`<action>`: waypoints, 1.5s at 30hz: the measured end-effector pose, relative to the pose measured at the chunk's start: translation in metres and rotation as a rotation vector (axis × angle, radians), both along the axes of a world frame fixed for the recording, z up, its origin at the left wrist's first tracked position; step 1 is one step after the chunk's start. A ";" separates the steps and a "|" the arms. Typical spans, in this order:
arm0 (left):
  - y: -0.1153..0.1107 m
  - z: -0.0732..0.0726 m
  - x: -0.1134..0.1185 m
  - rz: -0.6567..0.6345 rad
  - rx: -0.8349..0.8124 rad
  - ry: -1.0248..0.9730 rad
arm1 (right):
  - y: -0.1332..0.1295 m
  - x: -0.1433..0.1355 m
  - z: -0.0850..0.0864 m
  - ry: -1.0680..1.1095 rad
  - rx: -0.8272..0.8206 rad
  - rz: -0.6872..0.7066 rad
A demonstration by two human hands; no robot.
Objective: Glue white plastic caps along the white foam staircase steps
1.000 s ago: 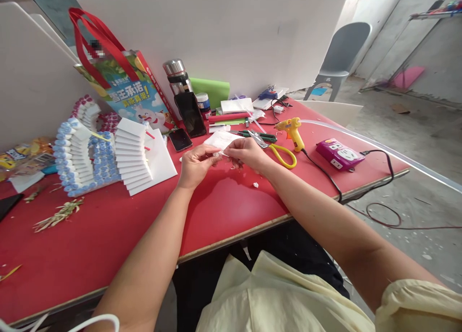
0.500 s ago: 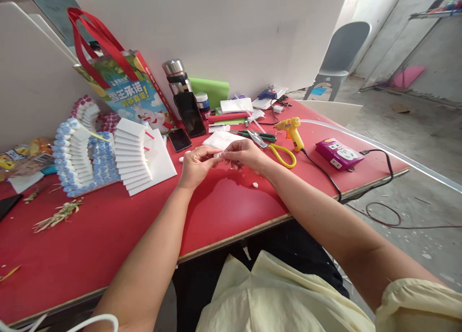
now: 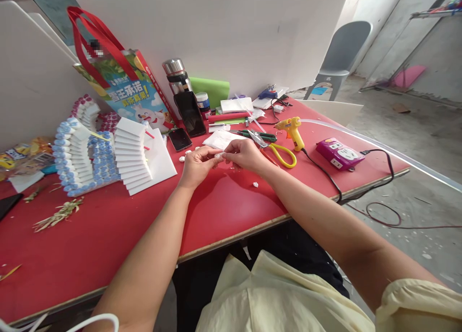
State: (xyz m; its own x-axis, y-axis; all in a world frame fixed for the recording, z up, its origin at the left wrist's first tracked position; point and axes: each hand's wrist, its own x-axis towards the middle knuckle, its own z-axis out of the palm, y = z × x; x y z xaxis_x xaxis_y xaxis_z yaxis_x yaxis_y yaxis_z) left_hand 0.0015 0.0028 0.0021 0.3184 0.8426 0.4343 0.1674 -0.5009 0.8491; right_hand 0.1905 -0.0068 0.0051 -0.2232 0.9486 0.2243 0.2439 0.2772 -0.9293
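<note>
- Slightly shifted since the earlier frame: the left hand (image 3: 197, 167) sits a touch farther right, baring more of the small, rounded white pieces (image 3: 182, 159) beside it, and a slim red handle (image 3: 270, 158) now shows beyond the right hand (image 3: 248, 155).
- Both hands have their grip closed, thumbs and fingertips pinched on one small white piece (image 3: 218, 155) between them, above the red, smooth-topped desk (image 3: 231, 216); its exact shape is mostly hidden.
- Light, even pressure from both thumbs should shape it without crushing; steadying with one grip while the other works seems best.
- Just beyond the grip lies a thin, crumpled white sheet (image 3: 221, 139); a tiny white scrap (image 3: 255, 184) rests nearer the body, to the right.
- Right of the grip, the yellow plastic glue gun (image 3: 296, 138) and yellow-looped metal scissors (image 3: 295, 159) are best kept clear of both wrists.
</note>
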 end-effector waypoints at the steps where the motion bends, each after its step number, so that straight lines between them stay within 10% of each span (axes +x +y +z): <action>1: 0.000 0.000 0.000 0.003 -0.015 -0.001 | 0.000 0.000 -0.001 -0.026 0.015 -0.006; 13: -0.001 0.003 0.000 0.044 -0.111 -0.029 | -0.005 -0.004 -0.006 -0.455 0.466 -0.154; 45: -0.002 -0.001 0.001 0.057 -0.166 -0.089 | -0.012 0.002 0.004 -0.357 0.418 0.051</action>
State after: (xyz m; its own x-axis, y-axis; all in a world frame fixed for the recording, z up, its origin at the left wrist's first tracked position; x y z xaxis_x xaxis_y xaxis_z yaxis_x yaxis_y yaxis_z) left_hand 0.0030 0.0006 0.0010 0.2347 0.9205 0.3124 0.1122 -0.3449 0.9319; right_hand 0.1924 -0.0183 0.0092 -0.3978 0.7810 0.4815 0.5007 0.6246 -0.5994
